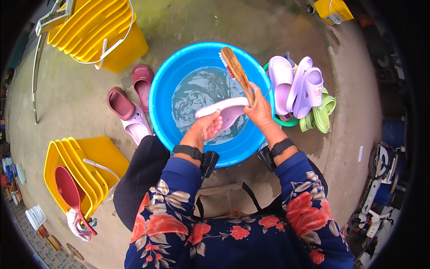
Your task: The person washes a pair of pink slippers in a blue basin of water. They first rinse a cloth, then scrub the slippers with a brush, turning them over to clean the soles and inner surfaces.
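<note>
Over a blue basin (pixel 167 86) of water, my left hand (pixel 207 127) grips the near left end of a pale pink clog (pixel 226 115). My right hand (pixel 260 105) is closed on the wooden handle of a scrub brush (pixel 238 68), held upright-slanting with its white and red bristles facing left, and is at the clog's right end; whether it also grips the clog I cannot tell. Lilac clogs (pixel 304 89) and green clogs (pixel 323 117) lie just right of the basin, partly over a green container (pixel 289 122). Maroon clogs (pixel 121 104) and another pale clog (pixel 136 127) lie left of it.
Stacked yellow buckets stand at the upper left (pixel 123 49) and lower left (pixel 99 154), the lower holding a red scoop (pixel 67 186). A metal pole (pixel 36 80) is at the left, another yellow bucket (pixel 336 11) at the upper right, and a white scooter (pixel 376 188) along the right edge.
</note>
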Demonstrator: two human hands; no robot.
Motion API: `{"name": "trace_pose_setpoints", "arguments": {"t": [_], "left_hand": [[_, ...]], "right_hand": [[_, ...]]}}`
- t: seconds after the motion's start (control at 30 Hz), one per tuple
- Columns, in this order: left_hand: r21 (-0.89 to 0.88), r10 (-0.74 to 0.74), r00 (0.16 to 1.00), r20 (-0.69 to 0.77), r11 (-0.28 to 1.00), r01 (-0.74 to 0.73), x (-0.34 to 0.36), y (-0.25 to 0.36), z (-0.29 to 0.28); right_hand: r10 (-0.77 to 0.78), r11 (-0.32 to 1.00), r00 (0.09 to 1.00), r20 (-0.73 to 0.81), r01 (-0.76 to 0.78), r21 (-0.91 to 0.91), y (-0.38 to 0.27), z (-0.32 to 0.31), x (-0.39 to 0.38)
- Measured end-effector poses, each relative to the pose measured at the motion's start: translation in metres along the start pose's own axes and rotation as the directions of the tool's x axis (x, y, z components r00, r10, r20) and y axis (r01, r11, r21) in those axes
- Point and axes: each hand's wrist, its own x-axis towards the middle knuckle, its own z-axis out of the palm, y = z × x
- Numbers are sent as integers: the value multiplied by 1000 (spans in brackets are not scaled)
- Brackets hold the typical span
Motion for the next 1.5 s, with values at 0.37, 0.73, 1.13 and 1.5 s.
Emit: {"name": "trace_pose_setpoints", "arguments": {"t": [0.37,0.73,1.13,1.5], "left_hand": [[928,532,841,-98,353,-115,-8,5,4],[672,282,760,-586,693,260,43,-1,-22],[766,351,783,-514,599,234,55,-6,-17],[788,476,743,-470,605,110,58,-22,-24]], "right_hand": [[-105,994,946,306,91,60,-14,4,59],[420,876,767,485,-202,-438,46,96,34],[19,938,819,574,184,-294,8,68,-20],[94,927,832,547,127,-352,0,91,23]]}}
